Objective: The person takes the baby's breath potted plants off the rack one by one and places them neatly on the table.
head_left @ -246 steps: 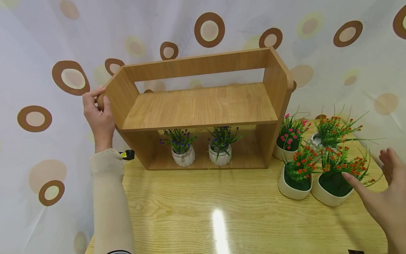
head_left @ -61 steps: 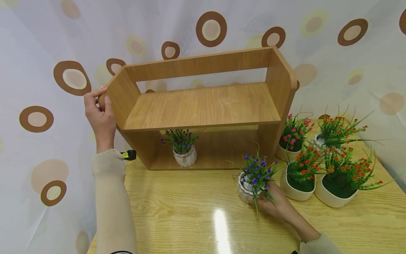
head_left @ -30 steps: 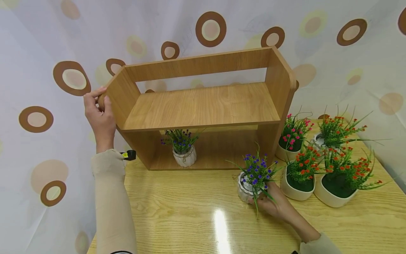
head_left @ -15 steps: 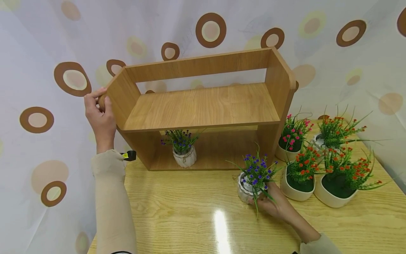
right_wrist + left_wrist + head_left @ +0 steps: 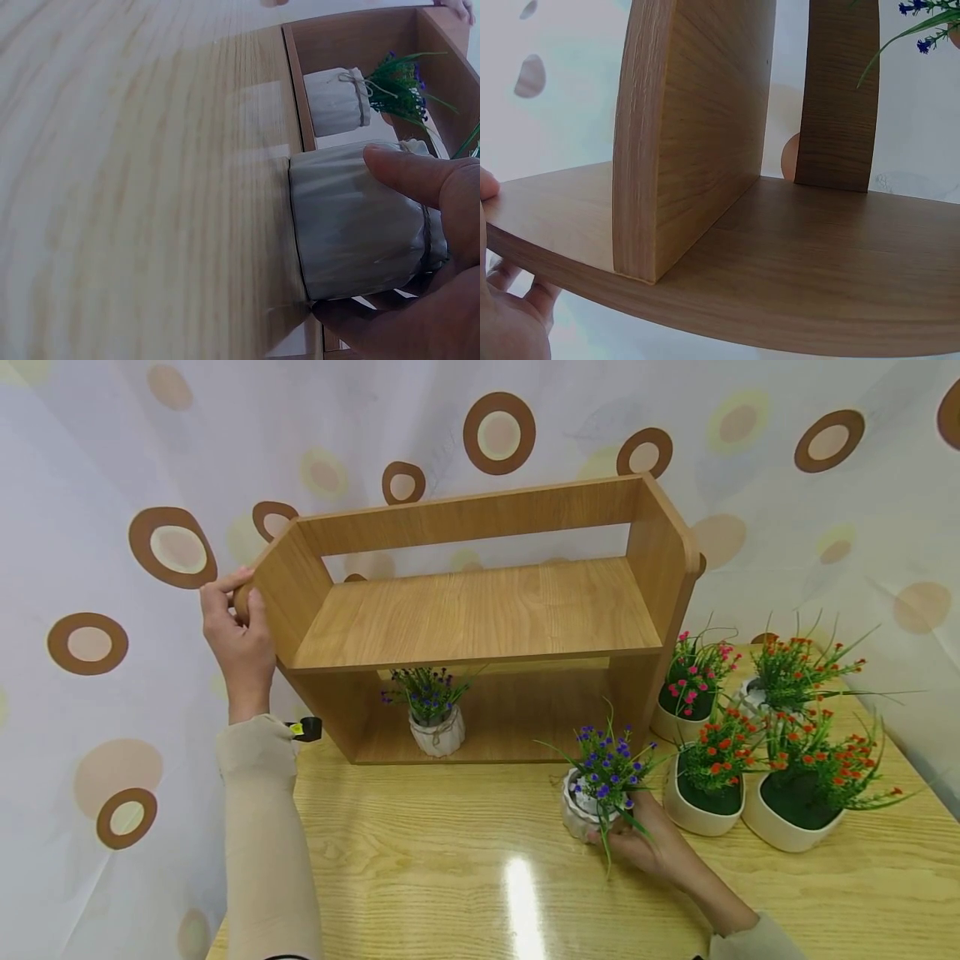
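Note:
My left hand [image 5: 238,639] grips the front edge of the left side panel of a two-tier wooden shelf [image 5: 480,610]. In the left wrist view, the fingers lie under that panel and the thumb above it. My right hand [image 5: 648,843] holds a white pot of purple flowers [image 5: 581,814] in front of the shelf's lower right corner. The right wrist view has the thumb on one side of this pot and fingers on the other, its base at the tabletop. A similar white pot with purple flowers [image 5: 437,732] stands inside the lower tier, left of centre.
Right of the shelf stand several pots: pink flowers [image 5: 678,718] at the back, orange flowers in a white pot [image 5: 753,693] behind, and two cream pots of orange flowers, left [image 5: 701,810] and right [image 5: 791,827]. A patterned curtain [image 5: 570,410] hangs behind the wooden table [image 5: 420,860].
Since the earliest frame, the right hand has come in from the right and the second purple-flower pot has moved from the lower tier forward and right. The last two seconds show no movement.

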A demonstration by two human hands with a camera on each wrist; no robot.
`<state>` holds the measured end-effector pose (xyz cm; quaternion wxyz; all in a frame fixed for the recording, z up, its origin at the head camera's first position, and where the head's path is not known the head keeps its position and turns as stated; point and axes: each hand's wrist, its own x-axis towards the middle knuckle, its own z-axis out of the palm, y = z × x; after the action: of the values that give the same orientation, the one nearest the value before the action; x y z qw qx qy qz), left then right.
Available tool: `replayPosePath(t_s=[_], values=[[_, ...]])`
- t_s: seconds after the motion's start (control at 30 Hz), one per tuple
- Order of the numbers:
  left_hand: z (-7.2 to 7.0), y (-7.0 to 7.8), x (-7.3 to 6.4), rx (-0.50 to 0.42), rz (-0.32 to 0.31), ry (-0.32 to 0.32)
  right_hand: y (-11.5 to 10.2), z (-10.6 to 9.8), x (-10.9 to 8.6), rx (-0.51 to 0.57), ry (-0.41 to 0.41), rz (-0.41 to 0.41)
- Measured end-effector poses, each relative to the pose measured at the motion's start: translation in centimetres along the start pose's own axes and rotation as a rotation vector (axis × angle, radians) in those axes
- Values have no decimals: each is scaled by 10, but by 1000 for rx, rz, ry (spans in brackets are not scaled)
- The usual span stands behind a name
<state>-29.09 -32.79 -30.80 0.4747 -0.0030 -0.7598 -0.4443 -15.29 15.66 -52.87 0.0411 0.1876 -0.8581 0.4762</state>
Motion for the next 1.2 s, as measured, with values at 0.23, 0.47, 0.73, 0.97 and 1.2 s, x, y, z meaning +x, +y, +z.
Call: replayPosePath(t_s=[0.23,0.47,0.73,0.97,1.2], values=[[2,6,-1,5,11,10,0,-1,0,-50,28,-26],[4,14,-1,1,12,11,4,-1,1,-38,24,-62],[3,9,-1,17,-9,-19,3,-3,1,-58,25,-40],[-1,-7,-3,83,42,-64,-11,-18,-5,-96,54,-71],[-10,-6,-27,202,127,-11,-56,-52,-5,-189,20,119]])
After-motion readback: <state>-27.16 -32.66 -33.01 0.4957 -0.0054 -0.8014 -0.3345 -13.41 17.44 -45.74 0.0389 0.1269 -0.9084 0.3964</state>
